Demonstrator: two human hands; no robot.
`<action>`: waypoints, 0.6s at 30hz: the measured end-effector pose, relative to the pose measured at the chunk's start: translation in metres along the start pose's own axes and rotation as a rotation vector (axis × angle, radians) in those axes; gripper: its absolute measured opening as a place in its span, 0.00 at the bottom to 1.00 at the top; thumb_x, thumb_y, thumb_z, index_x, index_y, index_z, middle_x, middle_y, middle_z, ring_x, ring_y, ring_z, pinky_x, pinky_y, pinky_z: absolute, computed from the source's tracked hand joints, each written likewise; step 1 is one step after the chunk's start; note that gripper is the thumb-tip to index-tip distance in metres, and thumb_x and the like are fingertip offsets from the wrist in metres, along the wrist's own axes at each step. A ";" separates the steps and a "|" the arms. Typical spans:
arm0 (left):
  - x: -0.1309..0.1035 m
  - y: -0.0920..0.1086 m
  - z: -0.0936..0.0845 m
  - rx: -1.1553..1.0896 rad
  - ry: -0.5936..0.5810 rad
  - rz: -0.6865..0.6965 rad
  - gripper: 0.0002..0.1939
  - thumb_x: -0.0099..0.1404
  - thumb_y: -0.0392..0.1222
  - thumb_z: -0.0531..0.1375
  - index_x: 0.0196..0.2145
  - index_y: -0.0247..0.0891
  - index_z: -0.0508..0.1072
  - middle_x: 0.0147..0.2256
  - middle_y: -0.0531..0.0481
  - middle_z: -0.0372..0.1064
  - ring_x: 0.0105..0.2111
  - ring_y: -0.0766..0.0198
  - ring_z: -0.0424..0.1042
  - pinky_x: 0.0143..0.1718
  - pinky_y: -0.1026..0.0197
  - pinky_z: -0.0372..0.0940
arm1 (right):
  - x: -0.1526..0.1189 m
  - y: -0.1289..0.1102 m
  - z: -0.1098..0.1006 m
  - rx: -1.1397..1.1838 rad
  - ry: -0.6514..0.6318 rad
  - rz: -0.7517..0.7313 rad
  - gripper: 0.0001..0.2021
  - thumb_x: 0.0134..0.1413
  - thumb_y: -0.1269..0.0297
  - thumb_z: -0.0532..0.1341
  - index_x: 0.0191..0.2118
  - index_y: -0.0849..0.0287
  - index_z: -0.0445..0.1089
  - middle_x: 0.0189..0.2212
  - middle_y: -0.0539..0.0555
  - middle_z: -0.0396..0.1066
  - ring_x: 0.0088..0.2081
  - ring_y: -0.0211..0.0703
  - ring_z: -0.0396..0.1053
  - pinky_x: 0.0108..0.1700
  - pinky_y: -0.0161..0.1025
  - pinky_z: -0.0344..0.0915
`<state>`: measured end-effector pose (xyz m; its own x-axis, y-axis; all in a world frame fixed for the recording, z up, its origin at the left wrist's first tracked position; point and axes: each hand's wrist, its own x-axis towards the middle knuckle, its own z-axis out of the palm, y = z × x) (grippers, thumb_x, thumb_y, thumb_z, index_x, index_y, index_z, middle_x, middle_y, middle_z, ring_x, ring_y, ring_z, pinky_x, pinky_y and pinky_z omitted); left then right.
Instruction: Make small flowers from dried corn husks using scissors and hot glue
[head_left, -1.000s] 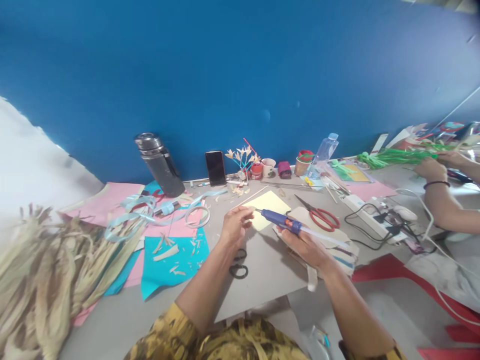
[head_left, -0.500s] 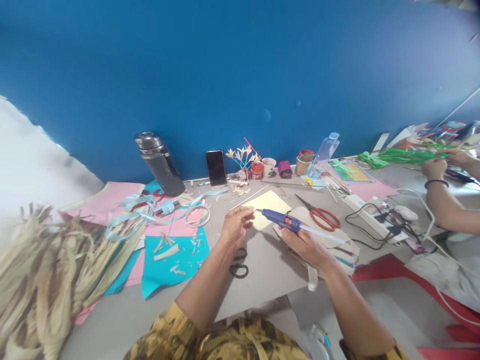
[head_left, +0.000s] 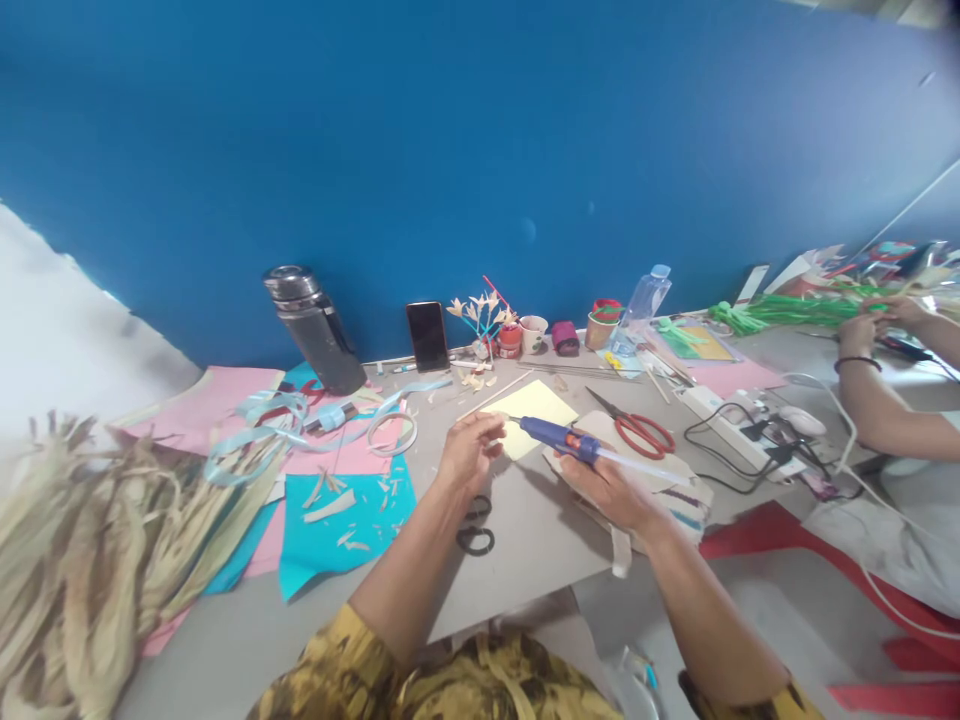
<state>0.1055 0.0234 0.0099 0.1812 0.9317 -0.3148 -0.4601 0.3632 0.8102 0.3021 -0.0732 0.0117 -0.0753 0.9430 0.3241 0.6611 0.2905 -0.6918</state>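
My right hand (head_left: pixel 600 480) is wrapped round a blue glue gun (head_left: pixel 559 436) with a clear glue stick out of its back. The gun's nozzle points left, close to the fingertips of my left hand (head_left: pixel 471 448). Those fingers are pinched together on something small and pale that I cannot make out. A yellow paper square (head_left: pixel 541 408) lies behind the nozzle. Black-handled scissors (head_left: pixel 475 540) lie partly under my left forearm. Red-handled scissors (head_left: pixel 643 435) rest on a pale cloth piece (head_left: pixel 686 500) to the right of the gun.
Corn husks (head_left: pixel 97 560) fill the left side. Blue paper (head_left: pixel 307 540) holds husk scraps. A flask (head_left: pixel 319 335), phone (head_left: pixel 427 336), husk flowers (head_left: pixel 480 310) and bottle (head_left: pixel 646 300) stand by the wall. At right are a power strip (head_left: pixel 742 435) and another person's hands (head_left: pixel 862 335).
The whole view has shifted a little, so the objects sit slightly further left. Both my hands keep nearly the same pose, with the glue gun's nozzle still by my left fingertips.
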 end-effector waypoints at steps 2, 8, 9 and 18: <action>0.001 0.002 -0.001 -0.015 0.006 0.018 0.14 0.38 0.39 0.73 0.24 0.35 0.75 0.24 0.53 0.69 0.26 0.68 0.68 0.27 0.65 0.58 | 0.003 0.000 0.000 -0.112 -0.053 -0.031 0.12 0.67 0.57 0.53 0.40 0.56 0.69 0.36 0.55 0.72 0.39 0.46 0.68 0.44 0.41 0.64; -0.005 0.031 -0.012 -0.095 0.013 0.127 0.15 0.38 0.40 0.73 0.24 0.35 0.73 0.24 0.54 0.68 0.26 0.69 0.67 0.26 0.66 0.59 | 0.025 0.009 0.000 -0.531 -0.075 0.155 0.11 0.61 0.61 0.57 0.45 0.61 0.69 0.42 0.60 0.70 0.45 0.52 0.66 0.46 0.43 0.59; -0.009 0.038 -0.016 -0.093 0.013 0.138 0.15 0.38 0.39 0.73 0.24 0.35 0.73 0.23 0.54 0.68 0.26 0.69 0.67 0.26 0.66 0.59 | 0.030 0.011 0.000 -0.571 -0.092 0.189 0.12 0.59 0.63 0.58 0.46 0.61 0.69 0.42 0.60 0.70 0.46 0.53 0.66 0.46 0.43 0.59; -0.054 0.060 -0.079 -0.012 0.168 0.214 0.19 0.37 0.41 0.75 0.27 0.34 0.76 0.27 0.53 0.71 0.28 0.68 0.68 0.26 0.66 0.62 | 0.035 0.027 0.004 -0.680 -0.165 0.233 0.22 0.52 0.72 0.61 0.54 0.62 0.70 0.50 0.64 0.70 0.51 0.57 0.65 0.51 0.45 0.57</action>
<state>-0.0007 -0.0046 0.0360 -0.0677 0.9741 -0.2157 -0.4830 0.1571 0.8614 0.3146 -0.0314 0.0020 0.0475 0.9957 0.0794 0.9865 -0.0342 -0.1604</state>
